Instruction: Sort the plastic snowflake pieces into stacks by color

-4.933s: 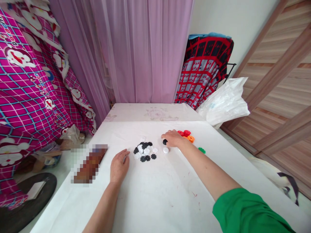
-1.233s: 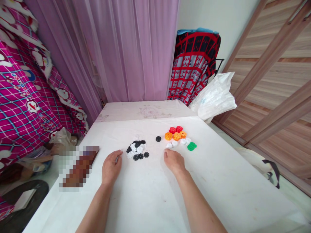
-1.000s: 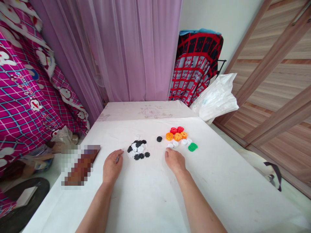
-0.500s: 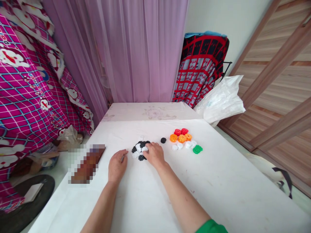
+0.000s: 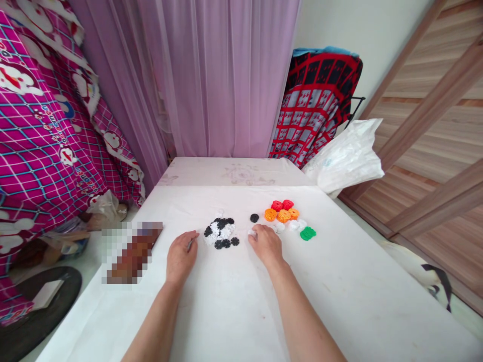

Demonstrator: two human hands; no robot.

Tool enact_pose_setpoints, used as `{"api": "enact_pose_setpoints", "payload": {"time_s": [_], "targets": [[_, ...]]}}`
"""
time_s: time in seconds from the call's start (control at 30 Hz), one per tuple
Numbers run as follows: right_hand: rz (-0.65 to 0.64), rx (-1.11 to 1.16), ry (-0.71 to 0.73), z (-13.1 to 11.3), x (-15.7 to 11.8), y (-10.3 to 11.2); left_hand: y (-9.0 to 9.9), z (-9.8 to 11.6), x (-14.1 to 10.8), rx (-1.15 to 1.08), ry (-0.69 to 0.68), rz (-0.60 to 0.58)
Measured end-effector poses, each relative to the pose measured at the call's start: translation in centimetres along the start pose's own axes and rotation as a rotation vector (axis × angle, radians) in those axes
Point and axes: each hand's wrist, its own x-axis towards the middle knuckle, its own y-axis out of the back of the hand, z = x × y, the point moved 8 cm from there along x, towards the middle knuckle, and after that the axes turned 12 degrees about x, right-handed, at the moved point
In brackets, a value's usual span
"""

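Observation:
My right hand (image 5: pixel 266 246) pinches a small white notched plastic disc (image 5: pixel 251 232) just above the table, right of a loose pile. That pile of black and white notched discs (image 5: pixel 222 229) lies between my hands, with black ones (image 5: pixel 227 243) along its near side. My left hand (image 5: pixel 182 255) rests on the table left of the pile, fingers curled together. A thin greyish thing (image 5: pixel 190 245) shows at its fingers; whether it is held or worn I cannot tell.
Beyond my right hand lie a black stack (image 5: pixel 254 217), red stacks (image 5: pixel 282 205), orange stacks (image 5: pixel 284 215), white discs (image 5: pixel 298 224) and a green stack (image 5: pixel 308 233). A blurred-out brown object (image 5: pixel 135 254) sits at the left table edge. A white plastic bag (image 5: pixel 345 158) stands behind the right corner.
My right hand has moved right, away from the black and white pile, with a white disc in its fingertips. The pile's right side is uncovered. My left hand stays put.

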Motion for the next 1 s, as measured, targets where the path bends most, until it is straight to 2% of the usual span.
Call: {"api": "enact_pose_setpoints", "payload": {"time_s": [0.07,0.13,0.23,0.33,0.47,0.77,1.0], "targets": [[0.031,-0.010,-0.006,0.6,-0.1,0.4,-0.1,0.0,0.0,-0.001,0.001,-0.003],[0.082,0.004,0.027,0.3,-0.2,0.6,-0.1,-0.1,0.0,-0.001,-0.002,-0.004],[0.097,0.071,0.139,-1.9,-0.3,-0.1,-0.3,-0.2,0.0,0.002,-0.002,-0.005],[0.032,0.100,0.241,-4.6,-0.5,-1.7,-0.3,-0.2,-0.1,0.004,0.006,-0.004],[-0.014,0.078,0.281,-6.5,-0.4,-3.1,-0.2,-0.2,-0.1,0.001,0.004,-0.007],[-0.037,0.030,0.285,-7.0,-0.2,-3.6,0.1,0.1,0.1,0.004,-0.003,-0.002],[0.019,0.089,0.284,-6.4,0.0,-3.7,0.2,0.2,0.1,0.005,-0.005,0.006]]}}
